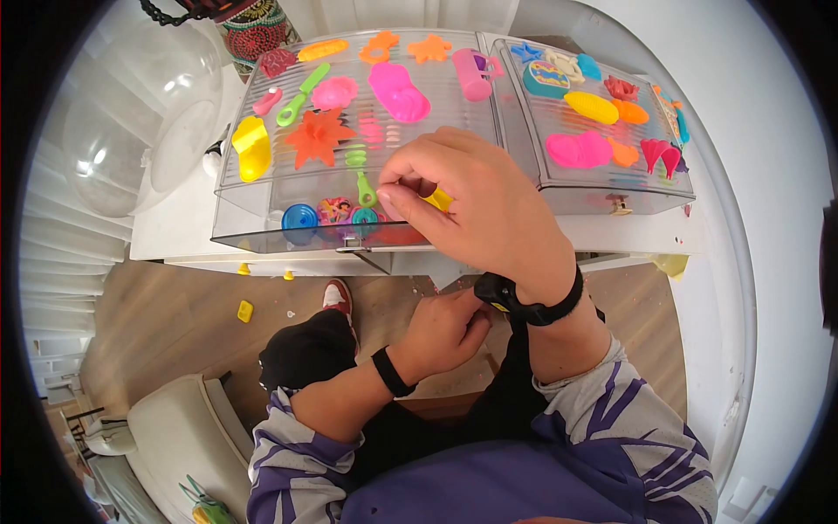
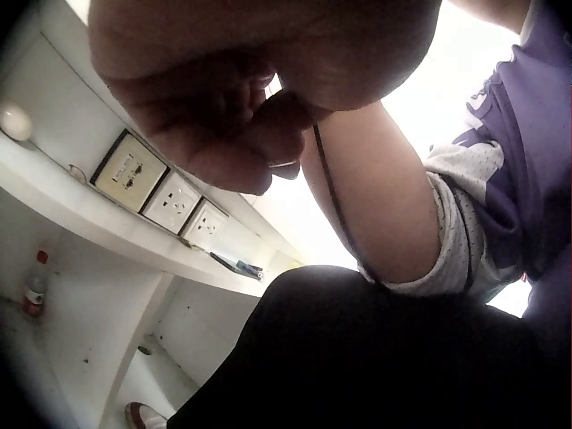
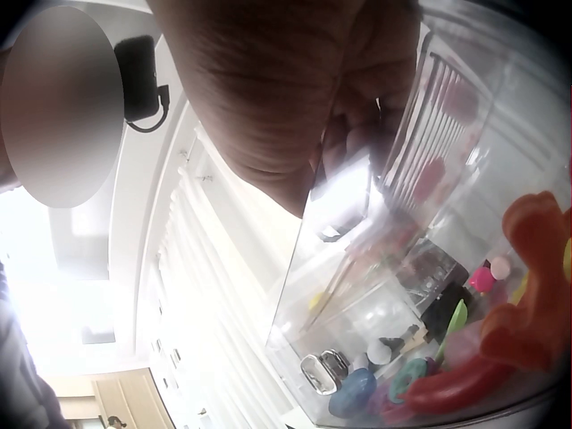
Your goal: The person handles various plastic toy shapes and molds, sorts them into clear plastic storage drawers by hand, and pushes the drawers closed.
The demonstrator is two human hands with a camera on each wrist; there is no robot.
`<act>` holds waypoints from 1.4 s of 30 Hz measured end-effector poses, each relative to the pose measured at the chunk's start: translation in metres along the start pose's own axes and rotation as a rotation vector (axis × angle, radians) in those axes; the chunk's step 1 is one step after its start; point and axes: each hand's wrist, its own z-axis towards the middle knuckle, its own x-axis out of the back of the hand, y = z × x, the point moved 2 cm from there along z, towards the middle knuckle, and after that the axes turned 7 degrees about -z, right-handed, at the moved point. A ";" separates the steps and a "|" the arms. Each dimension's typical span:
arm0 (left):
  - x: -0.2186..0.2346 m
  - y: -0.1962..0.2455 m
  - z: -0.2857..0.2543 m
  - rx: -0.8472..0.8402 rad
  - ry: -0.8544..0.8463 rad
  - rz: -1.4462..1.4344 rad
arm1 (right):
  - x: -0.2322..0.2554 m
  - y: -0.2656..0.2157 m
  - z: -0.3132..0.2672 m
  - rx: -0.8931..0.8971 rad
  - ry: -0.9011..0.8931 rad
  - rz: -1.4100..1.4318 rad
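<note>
My right hand (image 1: 476, 196) is above the front of a clear plastic drawer box (image 1: 236, 196), its fingers bent and the thumb near the index finger. No object shows between them. A green toy (image 1: 365, 185) and a yellow toy (image 1: 440, 200) lie just behind and below it. Lower down, my left hand (image 1: 441, 332) is bent, its fingertips overlapped by the black wrist camera (image 1: 497, 293) on my right wrist. In the left wrist view the curled left fingers (image 2: 237, 161) are dark; I cannot tell whether they hold anything.
A second clear box (image 1: 567, 199) stands at right, topped with colourful toys such as a yellow corn-like piece (image 1: 591, 107). On the first box lie an orange spiky toy (image 1: 319, 138) and a pink toy (image 1: 399, 92). A clear dome (image 1: 144, 113) stands at left.
</note>
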 end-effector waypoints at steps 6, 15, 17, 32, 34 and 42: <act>-0.001 -0.006 -0.002 0.012 -0.051 0.036 | 0.001 0.001 -0.001 0.016 -0.005 -0.041; -0.006 -0.012 -0.004 0.021 -0.113 0.094 | -0.001 -0.001 -0.002 0.035 0.006 -0.105; -0.007 -0.012 -0.004 0.024 -0.115 0.094 | -0.003 0.000 -0.003 0.027 0.003 -0.091; -0.008 -0.014 -0.004 0.005 -0.110 0.079 | -0.003 0.000 -0.002 0.041 0.003 -0.101; -0.008 -0.014 -0.004 0.005 -0.109 0.071 | -0.003 -0.001 -0.002 0.036 0.002 -0.101; -0.009 -0.016 -0.005 0.017 -0.119 0.075 | -0.003 0.000 -0.002 0.032 -0.006 -0.103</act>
